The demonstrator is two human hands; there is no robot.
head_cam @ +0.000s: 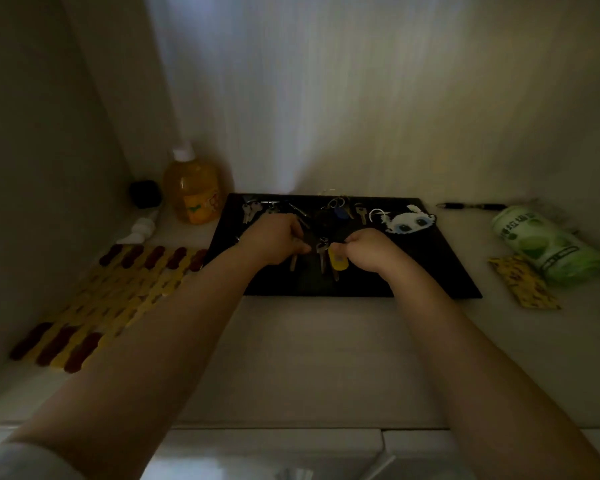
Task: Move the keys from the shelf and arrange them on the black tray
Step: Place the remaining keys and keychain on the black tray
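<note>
Fingers (293, 237) of the left hand (274, 241) were curled closed around a key (293, 262), whose blade was seen pointing down below the palm. The right hand (368, 247) was closed as well, its fingertips pinched on the bunch holding a yellow tag (337, 259) and a few metal keys (322, 258). Both hands were held over the middle of the black tray (440, 271), close together, with the bunch between them. Along the tray's far edge more keys (252, 210) were laid out at the left, a ring with a blue fob (340, 213) at the centre, a single key (361, 213) beside it, and a white cat-face keychain (407, 221) at the right. An orange bottle (193, 188) was stood left of the tray, and a yellow and dark red mat (118, 296) was spread nearer the viewer. A green can (548, 245) was lying on its side to the right, a pen (471, 205) behind it. Whether the held keys were touching the tray could not be told in the dim light.
</note>
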